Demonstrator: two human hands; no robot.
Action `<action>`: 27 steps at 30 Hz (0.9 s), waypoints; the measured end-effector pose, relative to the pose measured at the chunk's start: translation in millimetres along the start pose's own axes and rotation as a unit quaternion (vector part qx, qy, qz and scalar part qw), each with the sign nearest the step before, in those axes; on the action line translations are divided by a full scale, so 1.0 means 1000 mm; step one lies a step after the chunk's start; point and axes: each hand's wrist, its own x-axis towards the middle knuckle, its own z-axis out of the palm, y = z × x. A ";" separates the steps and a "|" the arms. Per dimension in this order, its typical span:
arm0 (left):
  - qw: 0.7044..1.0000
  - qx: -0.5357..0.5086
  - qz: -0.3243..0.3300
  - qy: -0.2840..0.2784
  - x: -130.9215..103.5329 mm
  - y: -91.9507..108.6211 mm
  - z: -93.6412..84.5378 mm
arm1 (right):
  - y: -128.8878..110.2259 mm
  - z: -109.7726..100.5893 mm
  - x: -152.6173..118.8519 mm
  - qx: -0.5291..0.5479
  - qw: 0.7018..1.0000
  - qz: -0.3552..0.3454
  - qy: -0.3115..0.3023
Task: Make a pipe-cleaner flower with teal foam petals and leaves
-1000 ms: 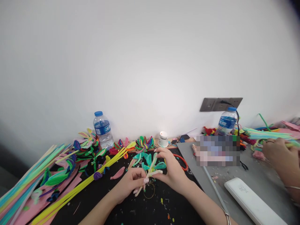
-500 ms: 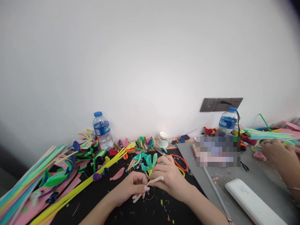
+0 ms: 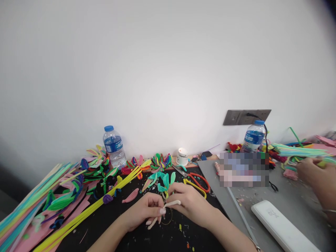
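Observation:
A short cream pipe cleaner [image 3: 173, 203] runs between my two hands, low in the middle of the view. Its lower end pokes out beneath my left hand [image 3: 150, 207], whose thumb and fingers pinch it. My right hand [image 3: 189, 202] has its fingers curled at the upper part of the same strip; the exact grip of the fingertips is partly hidden. Just beyond my hands lie teal pipe-cleaner petals [image 3: 165, 180] and a pink petal [image 3: 131, 195]. Scissors with red handles [image 3: 201, 182] rest past my right hand, with a yellow handle [image 3: 195, 189] beside them.
Bundles of coloured pipe cleaners [image 3: 34, 199] cover the left side. Water bottles [image 3: 114, 145] [image 3: 253, 137] and a paper cup [image 3: 182, 156] stand near the wall. A white case [image 3: 280, 224] lies on the grey table at right. Another person's hand [image 3: 313, 176] is at far right.
My right hand has shifted slightly down, and its fingers have come lower, uncovering more of the red and yellow handles. The pipe cleaner stays between my hands. The other person's hand moved a little.

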 end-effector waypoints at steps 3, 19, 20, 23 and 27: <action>1.000 0.015 -0.014 -0.005 0.000 -0.001 0.001 | 0.005 0.002 0.000 0.053 0.998 0.000 -0.021; 0.933 0.285 0.146 0.161 -0.001 0.000 0.024 | 0.012 0.023 0.003 0.438 0.837 0.327 0.028; 0.905 0.341 0.179 0.180 -0.002 0.000 0.026 | 0.012 0.024 0.003 0.468 0.817 0.335 0.026; 0.835 0.456 0.245 0.184 -0.006 -0.001 0.028 | 0.010 0.027 0.003 0.543 0.759 0.359 0.015; 0.835 0.447 0.251 0.202 -0.006 0.000 0.024 | 0.012 0.025 0.004 0.552 0.752 0.361 0.006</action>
